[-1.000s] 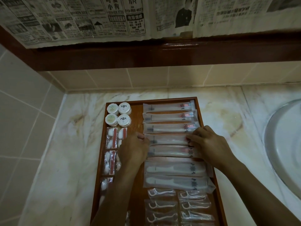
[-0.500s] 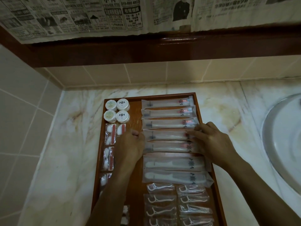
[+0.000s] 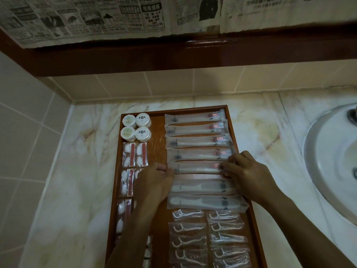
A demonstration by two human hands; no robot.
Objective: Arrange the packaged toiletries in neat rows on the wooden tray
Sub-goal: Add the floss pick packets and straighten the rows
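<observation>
Head view: we look down on a wooden tray (image 3: 234,132) on a marble counter (image 3: 81,171), our two hands over its middle.
Cut off: the tray's near end runs out of frame, so the last floss-pick packets (image 3: 188,242) and some small white packets beside our left forearm show only in part.
Hidden: our left hand (image 3: 152,182) and its forearm cover part of the cotton-and-file packets (image 3: 133,154) down the tray's left side.
Writing: newspaper (image 3: 96,16) taped above carries Chinese print and phone numbers, too blurred for us to read in full. Red marks on the toothbrush sleeves (image 3: 195,130) are unreadable, as are the small crests on two of the round white tubs (image 3: 136,127).
Tray contents: four tubs at the far left corner; five long sleeves in a row on the right; two comb packets (image 3: 204,202) below them; floss picks in two columns nearest us.
Left hand: fingers curled, pinching the left end of the fifth sleeve (image 3: 197,168).
Right hand (image 3: 249,173): fingertips bent onto that sleeve's right end, holding it.
Right edge: a white basin (image 3: 328,171), partly out of frame.
</observation>
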